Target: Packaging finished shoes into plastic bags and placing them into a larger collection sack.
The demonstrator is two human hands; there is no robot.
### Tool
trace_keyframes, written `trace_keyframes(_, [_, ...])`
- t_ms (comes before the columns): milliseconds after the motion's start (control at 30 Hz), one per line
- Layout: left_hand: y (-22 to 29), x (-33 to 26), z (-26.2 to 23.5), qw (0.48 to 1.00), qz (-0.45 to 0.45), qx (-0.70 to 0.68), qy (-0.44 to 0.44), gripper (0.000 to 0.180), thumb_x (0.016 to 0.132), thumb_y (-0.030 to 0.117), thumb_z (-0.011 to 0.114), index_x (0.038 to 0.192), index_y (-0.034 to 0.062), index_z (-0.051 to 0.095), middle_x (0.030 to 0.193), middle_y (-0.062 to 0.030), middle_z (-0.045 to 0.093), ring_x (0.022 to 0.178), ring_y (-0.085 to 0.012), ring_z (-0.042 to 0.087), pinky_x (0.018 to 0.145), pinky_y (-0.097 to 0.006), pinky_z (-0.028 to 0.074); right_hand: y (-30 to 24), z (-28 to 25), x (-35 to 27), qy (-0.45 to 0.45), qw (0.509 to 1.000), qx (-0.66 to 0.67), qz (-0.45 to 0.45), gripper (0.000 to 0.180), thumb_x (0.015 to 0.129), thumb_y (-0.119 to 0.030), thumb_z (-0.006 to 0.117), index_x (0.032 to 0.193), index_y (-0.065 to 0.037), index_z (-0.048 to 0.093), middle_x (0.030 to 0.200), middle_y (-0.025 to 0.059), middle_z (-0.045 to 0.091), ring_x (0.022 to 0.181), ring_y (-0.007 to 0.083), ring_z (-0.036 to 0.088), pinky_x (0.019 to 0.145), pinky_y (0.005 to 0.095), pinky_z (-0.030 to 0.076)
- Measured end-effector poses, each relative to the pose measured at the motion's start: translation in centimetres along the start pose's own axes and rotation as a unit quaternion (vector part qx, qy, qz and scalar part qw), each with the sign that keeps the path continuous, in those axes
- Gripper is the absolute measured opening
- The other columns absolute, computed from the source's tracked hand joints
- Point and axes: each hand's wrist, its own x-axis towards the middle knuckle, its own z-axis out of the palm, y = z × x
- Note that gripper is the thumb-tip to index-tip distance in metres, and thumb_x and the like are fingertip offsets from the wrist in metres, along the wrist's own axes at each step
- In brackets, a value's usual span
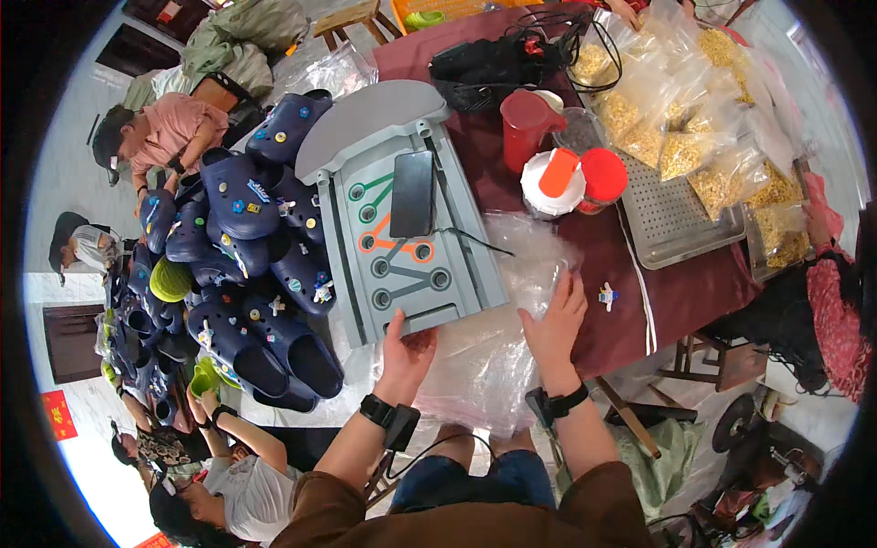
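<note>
Left hand at near edge of grey tray — half-curled, can't tell if gripping. Right hand wide, empty, over clear plastic. Tray on table beside navy clogs — phone on top.

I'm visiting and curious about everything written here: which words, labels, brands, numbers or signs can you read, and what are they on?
Red wall sign: yellow writing, which I won't copy out.
Charms on the navy clogs: some letter-like marks, too small to read surely.
Gray board: colored lines and rings, no readable writing.
Phone: dark screen, no readable text.
Clear plastic: no readable writing.
</note>
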Motion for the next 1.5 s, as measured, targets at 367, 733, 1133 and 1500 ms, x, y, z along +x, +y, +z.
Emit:
trace_keyframes(367, [0.1,-0.5,0.6,0.999,0.044,-0.014,-0.024,0.057,0.082,0.035,0.073,0.118,-0.001,0.048,0.112,-0.0145,0.055,0.101,-0.0287,0.056,0.093,-0.039,0.048,0.5,7.2,3.5,-0.072,0.968,0.232,0.065,0.087,0.076,0.001,0.066,0.149,-0.007,0.019,0.132,0.0281,0.043,0.115,0.0464,0.049,0.095,0.0463,0.044])
trace_keyframes(733, [-1.2,1.3,-0.5,0.999,0.045,0.021,-0.014,0.043,0.09,0.032,0.064,0.118,0.0018,0.051,0.117,-0.0117,0.056,0.106,-0.0241,0.055,0.096,-0.039,0.046,1.1,3.6,2.8,-0.094,0.954,0.282,0.048,0.098,0.069,-0.006,0.074,0.15,-0.008,0.019,0.135,0.0217,0.042,0.121,0.0381,0.044,0.101,0.0433,0.04])
trace_keyframes(1133, [-0.3,0.9,-0.4,1.0,0.012,-0.002,-0.003,0.041,0.088,0.032,0.067,0.114,0.0029,0.053,0.108,-0.0098,0.058,0.1,-0.0227,0.057,0.091,-0.037,0.048,1.9,0.1,-3.0,-0.108,0.993,0.021,0.05,0.087,0.069,-0.018,0.075,0.144,-0.009,0.032,0.129,0.0225,0.042,0.114,0.0417,0.044,0.094,0.0498,0.04])
trace_keyframes(1500, [-0.1,0.2,0.3,0.999,0.024,-0.014,-0.025,0.053,0.085,0.033,0.071,0.118,-0.0022,0.049,0.114,-0.0139,0.053,0.105,-0.0274,0.055,0.095,-0.041,0.049,0.6,0.0,-7.7,-0.213,0.962,0.002,-0.171,0.055,0.069,-0.029,0.076,0.12,-0.016,0.06,0.131,0.0159,0.046,0.121,0.0348,0.041,0.099,0.0482,0.033])
